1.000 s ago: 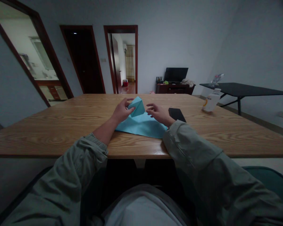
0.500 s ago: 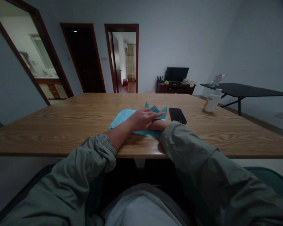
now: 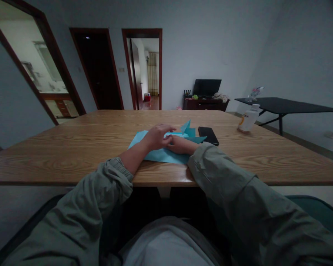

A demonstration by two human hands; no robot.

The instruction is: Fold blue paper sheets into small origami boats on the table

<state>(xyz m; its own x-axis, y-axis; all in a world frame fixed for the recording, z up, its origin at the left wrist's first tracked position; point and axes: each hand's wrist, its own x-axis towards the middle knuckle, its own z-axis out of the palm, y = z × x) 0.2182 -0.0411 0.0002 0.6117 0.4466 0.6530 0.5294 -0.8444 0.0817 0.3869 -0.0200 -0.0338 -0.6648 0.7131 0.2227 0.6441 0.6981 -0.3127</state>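
A folded sheet of light-blue paper (image 3: pixel 162 156) lies on the wooden table (image 3: pixel 72 162), with pointed flaps rising at its far side (image 3: pixel 188 130). My left hand (image 3: pixel 157 137) rests on the sheet with curled fingers, and my right hand (image 3: pixel 181 145) lies low on it. Their fingertips meet near the middle of the paper and hide the centre of the fold. Both sleeves stretch in from the near edge of the table.
A black smartphone (image 3: pixel 208 135) lies just right of the paper. A white plastic bottle (image 3: pixel 248 118) lies tilted near the right side of the table. Beyond the table stand a black side table (image 3: pixel 283 104) and a dark sideboard (image 3: pixel 205 105) with a monitor (image 3: pixel 207 87).
My hands have gone from lifting a raised paper flap to pressing the sheet flat together. The paper now lies lower, with its points turned toward the far right.
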